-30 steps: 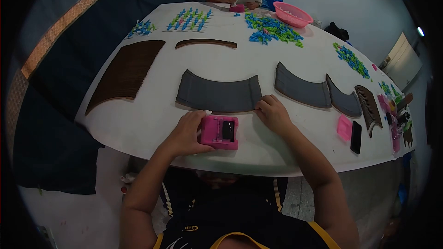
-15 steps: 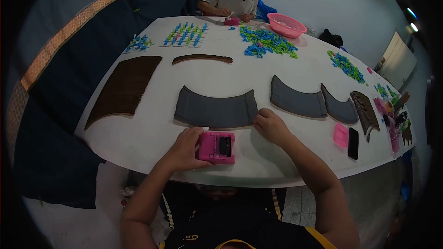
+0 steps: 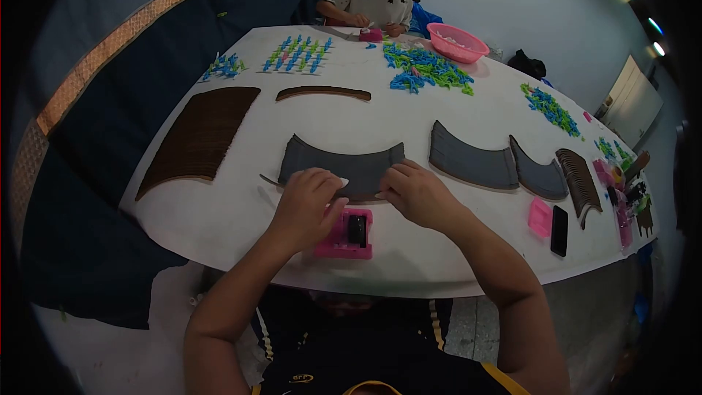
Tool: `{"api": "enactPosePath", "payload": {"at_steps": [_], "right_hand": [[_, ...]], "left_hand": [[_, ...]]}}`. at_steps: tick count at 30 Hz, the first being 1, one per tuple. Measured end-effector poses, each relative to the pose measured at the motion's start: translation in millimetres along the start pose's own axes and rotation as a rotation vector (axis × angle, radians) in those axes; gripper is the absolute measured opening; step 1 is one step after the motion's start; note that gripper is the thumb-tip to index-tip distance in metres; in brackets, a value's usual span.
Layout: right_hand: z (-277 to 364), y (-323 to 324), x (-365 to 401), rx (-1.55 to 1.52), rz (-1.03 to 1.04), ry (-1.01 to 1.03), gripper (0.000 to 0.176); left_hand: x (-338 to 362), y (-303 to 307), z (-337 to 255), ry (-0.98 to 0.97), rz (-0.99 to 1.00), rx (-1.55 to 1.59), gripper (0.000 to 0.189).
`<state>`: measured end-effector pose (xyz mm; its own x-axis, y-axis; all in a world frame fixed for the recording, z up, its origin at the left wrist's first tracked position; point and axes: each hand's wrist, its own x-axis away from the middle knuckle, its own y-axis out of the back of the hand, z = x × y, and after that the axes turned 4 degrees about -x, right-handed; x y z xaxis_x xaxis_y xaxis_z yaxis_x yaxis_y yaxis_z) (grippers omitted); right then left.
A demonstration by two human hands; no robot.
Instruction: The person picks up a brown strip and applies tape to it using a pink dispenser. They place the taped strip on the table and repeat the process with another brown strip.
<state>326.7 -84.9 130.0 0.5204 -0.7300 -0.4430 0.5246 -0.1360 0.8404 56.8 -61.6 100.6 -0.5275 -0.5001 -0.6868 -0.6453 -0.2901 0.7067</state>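
My left hand (image 3: 311, 203) hovers over the front left of a curved dark-grey stack of strips (image 3: 340, 161), a small white wad (image 3: 344, 182) at its fingertips. The end of a thin dark strip (image 3: 269, 178) sticks out to the left of that hand; its middle is hidden behind the fingers. My right hand (image 3: 415, 192) is closed in a pinch at the stack's front right edge, apparently on the strip's other end. Just below my left hand lies a pink holder (image 3: 344, 241) with a black block (image 3: 357, 230) in it.
More curved stacks (image 3: 472, 157) lie to the right, a brown stack (image 3: 201, 135) to the left. A phone (image 3: 559, 230) and pink case (image 3: 540, 216) sit at right. Blue and green clips (image 3: 424, 69) are piled farther back. Across the table a person (image 3: 373, 4) works beside a pink basin (image 3: 457, 42).
My left hand has left the pink holder and moved up over the stack. My right hand has shifted left along its front edge. A thin strip end now shows at left.
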Motion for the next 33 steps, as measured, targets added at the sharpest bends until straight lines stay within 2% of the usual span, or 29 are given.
{"api": "enactPosePath", "payload": {"at_steps": [1,3,4,7,8,10,18,33], "right_hand": [[6.8,1.9,-3.3,-0.029,-0.014,0.003,0.017],[13.1,2.0,-5.0,-0.065,-0.061,0.003,0.017],[14.9,1.6,-4.0,-0.105,-0.108,0.0,0.018],[14.5,-1.1,0.9,-0.18,-0.111,-0.069,0.018],[15.7,-1.6,2.1,-0.178,-0.111,-0.069,0.018],[17.3,-1.8,3.2,-0.224,-0.091,-0.131,0.017],[18.1,-10.7,2.0,-0.233,-0.1,-0.079,0.017],[20.5,-17.3,3.8,-0.284,-0.071,-0.085,0.013]], "left_hand": [[-3.4,1.5,-0.9,0.001,-0.002,0.0,0.027],[-8.8,4.3,-1.3,0.071,0.154,0.003,0.014],[-11.1,6.4,-1.2,0.071,0.152,0.005,0.014],[-17.1,16.5,-0.2,-0.034,0.102,-0.103,0.009],[-18.6,21.8,0.7,-0.048,0.157,-0.128,0.008],[-23.0,29.7,2.3,-0.066,0.208,-0.154,0.008],[-33.4,44.2,2.9,-0.158,0.332,-0.242,0.009],[-36.1,51.4,2.7,-0.205,0.359,-0.233,0.015]]}}
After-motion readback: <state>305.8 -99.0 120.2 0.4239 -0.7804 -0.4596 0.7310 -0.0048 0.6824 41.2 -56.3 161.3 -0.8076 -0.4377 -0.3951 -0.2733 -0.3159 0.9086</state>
